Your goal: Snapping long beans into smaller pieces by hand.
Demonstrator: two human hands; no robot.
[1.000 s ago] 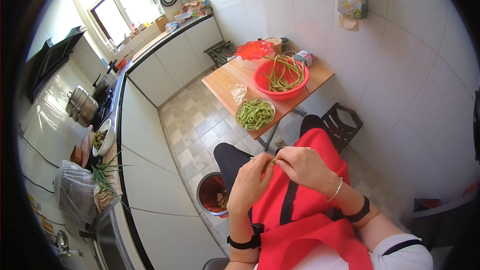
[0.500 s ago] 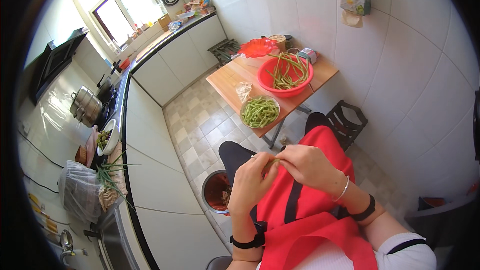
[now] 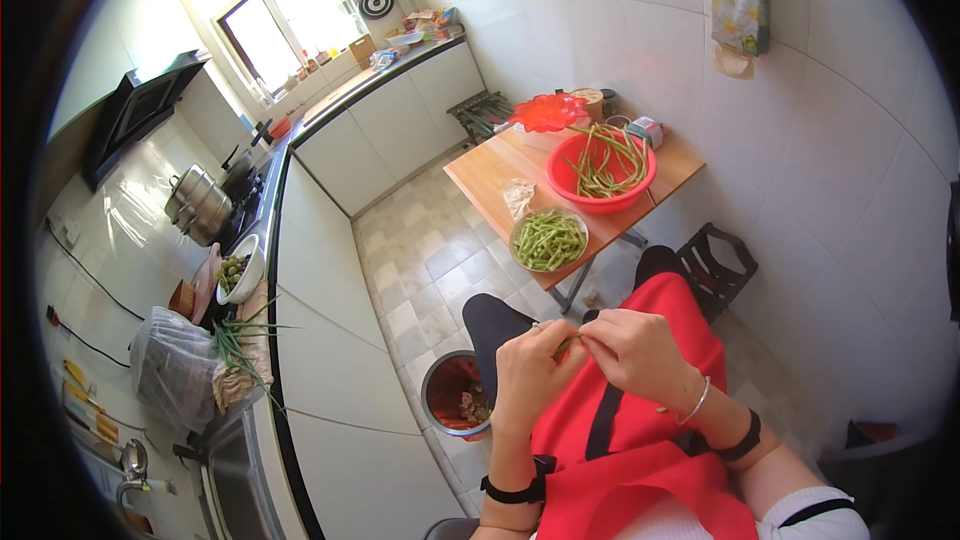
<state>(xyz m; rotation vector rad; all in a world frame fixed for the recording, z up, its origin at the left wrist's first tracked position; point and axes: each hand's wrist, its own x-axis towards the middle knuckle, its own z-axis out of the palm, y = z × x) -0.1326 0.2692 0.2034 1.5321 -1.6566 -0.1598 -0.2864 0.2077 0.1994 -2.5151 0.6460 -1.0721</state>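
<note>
My left hand [image 3: 532, 372] and my right hand [image 3: 636, 355] meet over the red apron [image 3: 650, 450] on my lap, fingertips pinched on a thin green bean [image 3: 570, 341], mostly hidden by them. In front of me on a wooden table [image 3: 480, 180], a red basin [image 3: 570, 198] holds long green beans [image 3: 615, 165], and a round bowl [image 3: 550, 240] nearer to me is full of short bean pieces. A crumpled pale wrapper [image 3: 518, 198] lies beside that bowl. A metal bin [image 3: 432, 390] with scraps inside stands on the floor left of my legs.
At left, a counter carries a white bowl [image 3: 250, 275], green stalks [image 3: 240, 345], a plastic bag [image 3: 170, 360], steel pots [image 3: 200, 205] and a sink [image 3: 235, 480]. A red flower-shaped dish [image 3: 550, 112] sits at the table's back. A black rack [image 3: 715, 270] stands by the tiled wall [image 3: 840, 160].
The whole scene has shifted right in the picture as the camera moved. My two hands still pinch the bean together, with only slight movement of the fingers.
</note>
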